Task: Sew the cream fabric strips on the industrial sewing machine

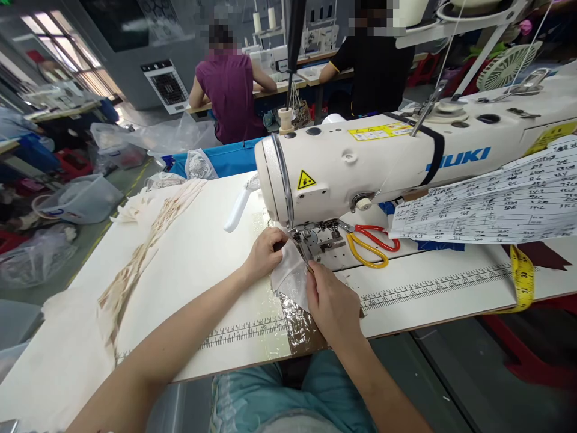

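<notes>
A desk (193,252) stands in a workroom. The left hand (265,252) pinches cloth (291,279), the right hand (332,299) a slim tool (303,249) slanting forward-left.

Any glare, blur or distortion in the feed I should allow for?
Head view: glare speckles the glossy brown patch beside the right hand; head view: the plastic bin at left looks soft, the upper-left windows partly washed out; head view: the machine's blue lettering stays readable.
</notes>
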{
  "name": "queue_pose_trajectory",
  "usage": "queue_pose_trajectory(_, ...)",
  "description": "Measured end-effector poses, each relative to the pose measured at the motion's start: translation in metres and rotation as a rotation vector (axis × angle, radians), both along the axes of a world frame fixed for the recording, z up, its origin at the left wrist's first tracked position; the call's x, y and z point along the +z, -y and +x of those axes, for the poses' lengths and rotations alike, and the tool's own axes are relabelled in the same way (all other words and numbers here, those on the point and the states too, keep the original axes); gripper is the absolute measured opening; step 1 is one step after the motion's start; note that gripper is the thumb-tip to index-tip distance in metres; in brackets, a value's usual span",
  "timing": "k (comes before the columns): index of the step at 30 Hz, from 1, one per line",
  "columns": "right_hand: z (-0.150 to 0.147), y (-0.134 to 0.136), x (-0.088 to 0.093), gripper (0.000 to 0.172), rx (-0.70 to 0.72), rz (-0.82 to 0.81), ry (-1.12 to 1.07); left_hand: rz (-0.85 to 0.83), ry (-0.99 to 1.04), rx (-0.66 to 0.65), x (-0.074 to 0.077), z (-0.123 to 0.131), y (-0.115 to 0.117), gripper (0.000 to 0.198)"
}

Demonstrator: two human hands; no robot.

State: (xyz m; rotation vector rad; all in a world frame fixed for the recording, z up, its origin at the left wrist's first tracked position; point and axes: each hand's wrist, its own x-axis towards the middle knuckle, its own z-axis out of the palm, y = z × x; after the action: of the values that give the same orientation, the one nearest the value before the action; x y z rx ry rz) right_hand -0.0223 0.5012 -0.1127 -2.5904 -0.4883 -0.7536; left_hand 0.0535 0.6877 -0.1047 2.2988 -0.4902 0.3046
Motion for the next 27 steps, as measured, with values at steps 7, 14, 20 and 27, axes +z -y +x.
queue_pose_trajectory(7,-0.0018,-0.0019,0.0005,0.030,-0.011,-0.039,-0.027,0.268,0.132,0.053,-0.0042,0.0015,0.0078,0.024)
queue_pose_trajectory(14,-0.0015,-0.0011,0.0010,0.029,-0.024,-0.030,-0.033,0.101,0.101,0.027,-0.0045,0.0019,0.0025,0.010)
queue_pose_trajectory(20,-0.0001,-0.0010,0.0002,0.027,-0.034,-0.028,-0.056,0.072,0.084,0.032,-0.0021,0.0007,0.0013,0.011)
queue_pose_trajectory(27,-0.0001,-0.0019,-0.0004,0.028,-0.047,-0.043,-0.060,0.232,0.266,-0.039,-0.0036,0.0011,0.0031,0.018)
